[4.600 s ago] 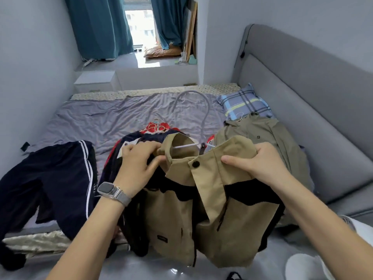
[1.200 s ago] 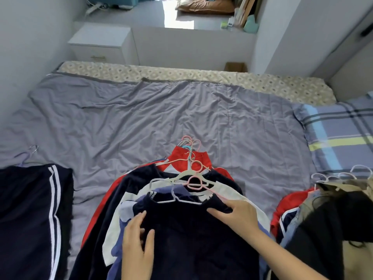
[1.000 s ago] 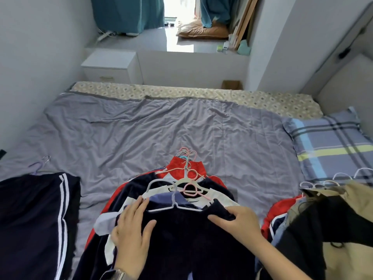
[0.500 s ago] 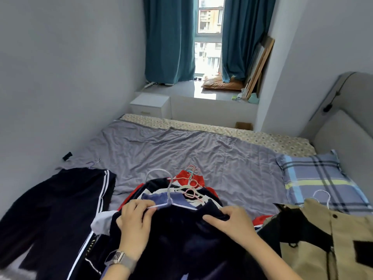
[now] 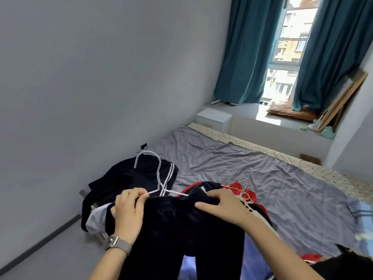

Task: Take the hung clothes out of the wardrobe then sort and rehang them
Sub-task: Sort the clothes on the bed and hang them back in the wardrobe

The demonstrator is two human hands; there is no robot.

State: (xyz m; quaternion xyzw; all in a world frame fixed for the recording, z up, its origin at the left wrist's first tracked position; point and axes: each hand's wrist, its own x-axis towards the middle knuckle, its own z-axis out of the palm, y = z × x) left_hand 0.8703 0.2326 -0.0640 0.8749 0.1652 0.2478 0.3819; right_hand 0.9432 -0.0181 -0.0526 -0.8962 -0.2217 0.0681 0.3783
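So right now both hands are on a dark navy garment (image 5: pixel 181 229) hanging on a white hanger (image 5: pixel 159 178), low in the middle of the frame. The left hand (image 5: pixel 129 213) has its fingers curled around the hanger's left arm and the fabric there, and the right hand (image 5: pixel 224 205) pinches the cloth at the right shoulder, thumb tucked under the edge. The hook sticks up above and between the two hands, and the garment drapes down off the bottom of the frame.

Behind the right hand is the pile of clothes (image 5: pixel 240 190) with its bunch of coloured hangers, lying on the grey bed (image 5: pixel 262 178). A dark striped jacket (image 5: pixel 139 178) sits left of centre, by the wall.

Compared to half a second ago, the garment is lifted clear of the pile and swung left, so the hook now shows over the striped jacket. The view has swung left too: the pillow and the tan jacket on the right are mostly gone from sight.
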